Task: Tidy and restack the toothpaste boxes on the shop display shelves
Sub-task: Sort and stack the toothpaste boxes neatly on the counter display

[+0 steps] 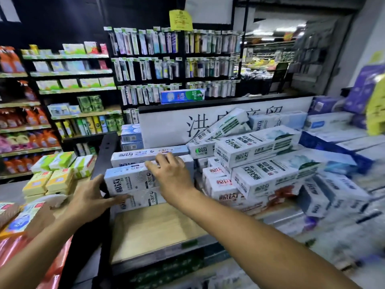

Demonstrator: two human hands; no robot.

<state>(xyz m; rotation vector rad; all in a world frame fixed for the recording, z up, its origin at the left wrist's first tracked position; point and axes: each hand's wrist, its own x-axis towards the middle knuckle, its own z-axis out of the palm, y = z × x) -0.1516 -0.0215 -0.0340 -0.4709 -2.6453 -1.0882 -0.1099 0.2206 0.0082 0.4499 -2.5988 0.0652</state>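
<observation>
Yellow soap packs (48,182) sit far left. My left hand (89,197), fingers straight, presses the left end of the pale-blue toothpaste boxes (129,178) stacked on the wooden shelf (150,228). My right hand (168,174) rests loose and flat on top, beside print reading 小苏打. Rightwards, white-green boxes (256,151) lie jumbled below a sign (166,126) starting 洪.

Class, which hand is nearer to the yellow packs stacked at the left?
Left. The left hand presses the end of the toothpaste boxes, just right of the yellow packs; the right hand rests farther right, atop them.
</observation>
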